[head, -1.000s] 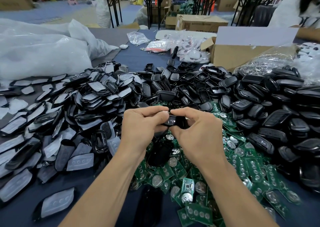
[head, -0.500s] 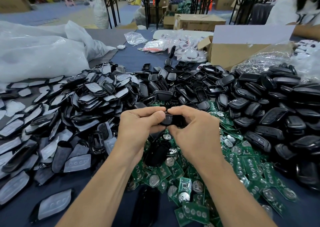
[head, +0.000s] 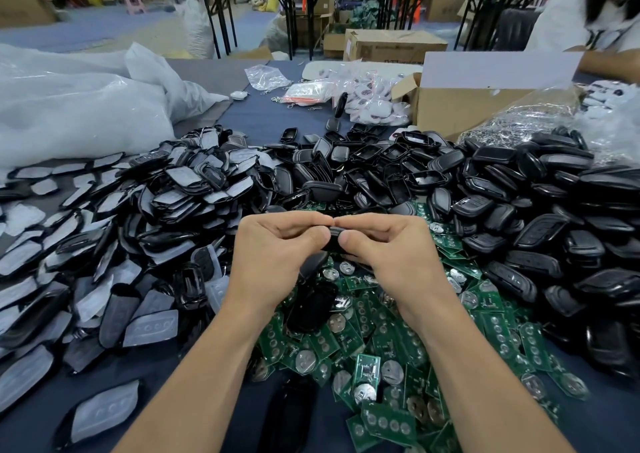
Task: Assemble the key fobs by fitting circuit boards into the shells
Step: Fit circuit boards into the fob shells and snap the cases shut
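Black key fob shell (head: 334,239): glossy plastic w/ a rounded edge, mostly hidden btwn fingers, held mid-frame just above the green boards; can't tell if a board is inside. Left hand (head: 273,255) & right hand (head: 391,258) each have their grip clenched on it, thumb & forefinger pinching from opposite sides, fingertips nearly meeting on top. Below them, a heap of circuit boards (head: 377,348): flat green PCBs w/ round silver coin-cell holders & rows of round pads, lying at all angles. To the right, black shells (head: 519,217), smooth ovals, some matte, some shiny. Behind the hands, open shell halves (head: 408,162), hollow frames. To the left, button pads (head: 152,326), translucent whitish rubber, wedge-shaped, many seated in black frames. All on a dark blue tabletop (head: 266,117). Far left, crinkled white plastic bags (head: 76,106); back right, a brown cardboard box (head: 460,106).
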A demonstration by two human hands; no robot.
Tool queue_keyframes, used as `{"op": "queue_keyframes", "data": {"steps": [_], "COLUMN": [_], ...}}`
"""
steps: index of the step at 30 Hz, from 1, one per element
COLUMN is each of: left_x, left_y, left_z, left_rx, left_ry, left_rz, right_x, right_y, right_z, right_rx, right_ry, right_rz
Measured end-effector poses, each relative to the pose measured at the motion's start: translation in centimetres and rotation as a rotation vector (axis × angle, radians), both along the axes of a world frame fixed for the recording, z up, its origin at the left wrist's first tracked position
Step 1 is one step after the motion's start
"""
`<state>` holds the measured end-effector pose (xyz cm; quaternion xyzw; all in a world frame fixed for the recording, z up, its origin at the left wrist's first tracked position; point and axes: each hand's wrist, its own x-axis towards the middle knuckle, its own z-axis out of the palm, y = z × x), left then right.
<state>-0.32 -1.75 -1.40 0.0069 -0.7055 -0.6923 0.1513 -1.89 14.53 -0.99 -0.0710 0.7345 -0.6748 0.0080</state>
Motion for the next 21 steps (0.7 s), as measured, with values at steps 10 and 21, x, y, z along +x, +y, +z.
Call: {"op": "queue_keyframes", "data": {"steps": [10, 21], "left_x": [0.6, 0.5], "left_y": [0.7, 1.6], "left_z": [-0.9, 0.2], "left_rx": [-0.453, 0.177], "left_ry": [0.118, -0.089], "left_rz": [0.093, 0.081], "right_x": [0.2, 1.4], "right_y": [0.0, -2.9], "right_z": [-0.2, -0.2], "right_rx": [0.402, -0.362], "right_ry": [0.141, -0.251], "right_rz": [-0.027, 0.025]}}
